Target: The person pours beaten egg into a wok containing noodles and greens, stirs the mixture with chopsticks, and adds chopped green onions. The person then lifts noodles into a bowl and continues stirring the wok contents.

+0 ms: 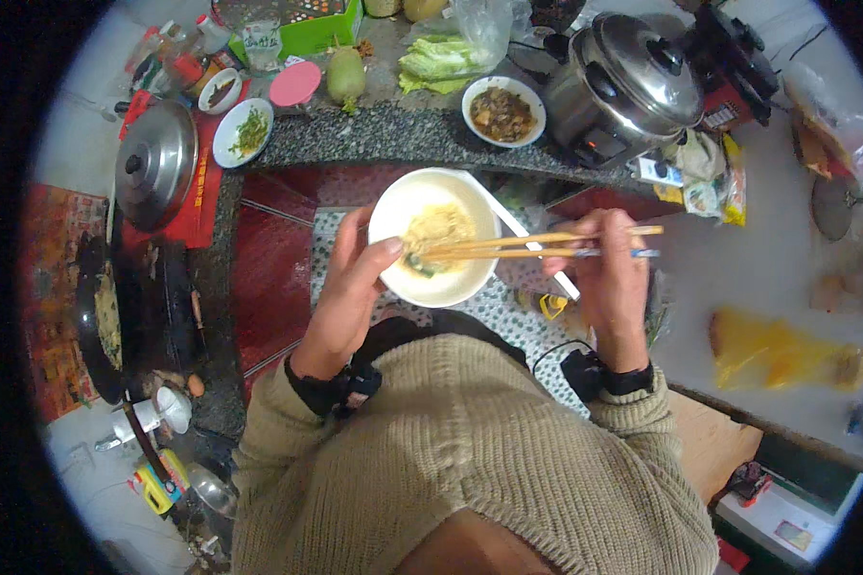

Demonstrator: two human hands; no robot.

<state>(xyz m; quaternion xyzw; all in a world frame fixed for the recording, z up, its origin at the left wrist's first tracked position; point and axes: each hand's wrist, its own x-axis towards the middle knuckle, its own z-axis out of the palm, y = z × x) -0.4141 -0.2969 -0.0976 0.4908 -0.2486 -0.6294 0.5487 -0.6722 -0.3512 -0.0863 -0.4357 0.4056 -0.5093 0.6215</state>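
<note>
My left hand (345,298) grips a white bowl (408,205) by its left side, the thumb hooked over the rim. Inside the bowl sits some pale yellow food (442,224), with a dark green bit near its lower edge; exactly what it is cannot be made out. A pair of wooden chopsticks (507,247) is held in my right hand (608,277). Their tips reach into the bowl and touch the food near my left thumb. The bowl is in the air between my body and the stone counter.
On the speckled counter (374,140) stand a bowl of dark stew (503,115), a bowl of chopped greens (248,133), lettuce (442,63), a steel electric cooker (622,93) and a pot lid (157,165). At left, a wok (101,323) holds food; an egg (195,385) lies nearby.
</note>
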